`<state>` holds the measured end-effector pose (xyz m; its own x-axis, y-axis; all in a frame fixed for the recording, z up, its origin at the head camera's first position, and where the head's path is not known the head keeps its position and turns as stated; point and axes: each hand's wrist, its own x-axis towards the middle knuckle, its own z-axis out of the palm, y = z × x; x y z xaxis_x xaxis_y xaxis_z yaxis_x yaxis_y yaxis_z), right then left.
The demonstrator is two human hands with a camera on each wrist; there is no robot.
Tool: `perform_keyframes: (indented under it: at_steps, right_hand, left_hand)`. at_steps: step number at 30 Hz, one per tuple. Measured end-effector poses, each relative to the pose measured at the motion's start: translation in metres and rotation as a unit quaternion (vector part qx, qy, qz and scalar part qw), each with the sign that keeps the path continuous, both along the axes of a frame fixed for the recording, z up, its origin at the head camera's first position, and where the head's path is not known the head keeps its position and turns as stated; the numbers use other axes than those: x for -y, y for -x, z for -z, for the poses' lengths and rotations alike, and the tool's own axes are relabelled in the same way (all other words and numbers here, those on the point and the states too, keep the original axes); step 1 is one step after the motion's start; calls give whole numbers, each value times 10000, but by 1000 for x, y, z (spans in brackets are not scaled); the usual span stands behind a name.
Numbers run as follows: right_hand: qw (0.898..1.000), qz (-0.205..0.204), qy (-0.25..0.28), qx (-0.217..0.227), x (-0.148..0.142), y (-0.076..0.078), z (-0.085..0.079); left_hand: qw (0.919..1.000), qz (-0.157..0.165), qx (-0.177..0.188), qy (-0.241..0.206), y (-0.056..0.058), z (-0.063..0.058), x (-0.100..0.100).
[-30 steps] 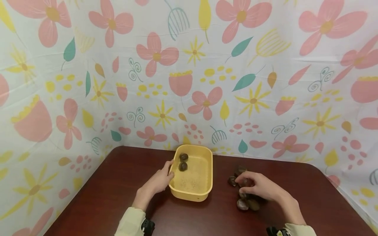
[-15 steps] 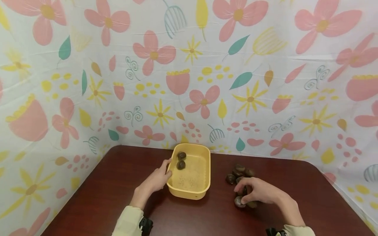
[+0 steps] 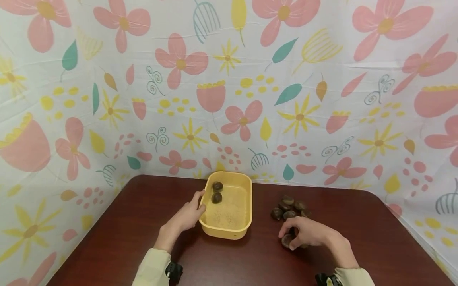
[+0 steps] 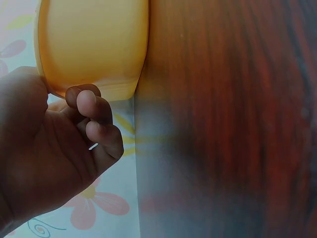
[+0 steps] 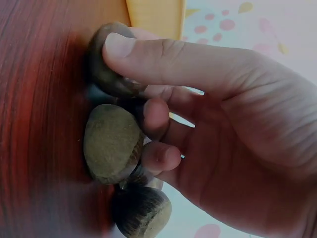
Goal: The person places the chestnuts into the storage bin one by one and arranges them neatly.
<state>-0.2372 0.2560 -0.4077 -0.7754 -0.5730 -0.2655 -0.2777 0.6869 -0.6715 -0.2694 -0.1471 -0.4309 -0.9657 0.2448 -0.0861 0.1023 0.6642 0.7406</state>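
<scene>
Two brown chestnuts (image 3: 216,197) lie in the left part of a yellow plastic basin (image 3: 232,234). My left hand (image 3: 187,215) grips the basin's left rim; in the left wrist view, the thumb and curled fingers meet its edge. To the right, my right hand (image 3: 310,232) pinches a chestnut (image 3: 286,240) at the near side of a loose pile. The right wrist view has the thumb against this dark chestnut (image 5: 106,62), which is at the tabletop. Other chestnuts (image 5: 113,144) lie under the curled fingers, some partly hidden by the hand.
More chestnuts (image 3: 287,200) are clustered beyond the right hand. Everything stands on a dark red-brown wooden table (image 3: 243,262). A flower-patterned cloth (image 3: 229,87) hangs behind and to the left of the table.
My right hand has shifted toward the near side of the pile and now pinches a chestnut there, uncovering those behind. The left hand stays on the basin. The head view has turned slightly.
</scene>
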Motion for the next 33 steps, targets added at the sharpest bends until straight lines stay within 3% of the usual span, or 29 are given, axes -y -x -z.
perform_keyframes:
  at_steps: [7, 15, 22, 33]
  right_hand:
    - [9997, 134, -43, -194, 4, 2, -6]
    - [9937, 73, 206, -1099, 6, 4, -14]
    - [9902, 63, 476, -1309, 8, 1, -17]
    - [9747, -340, 962, -1991, 36, 13, -26]
  left_hand:
    - [10000, 9, -3, -79, 2, 0, 2]
    - [10000, 13, -31, -65, 2, -2, 1]
    - [9999, 89, -109, -24, 1, 2, 0]
    - [10000, 63, -68, -9, -1, 1, -1]
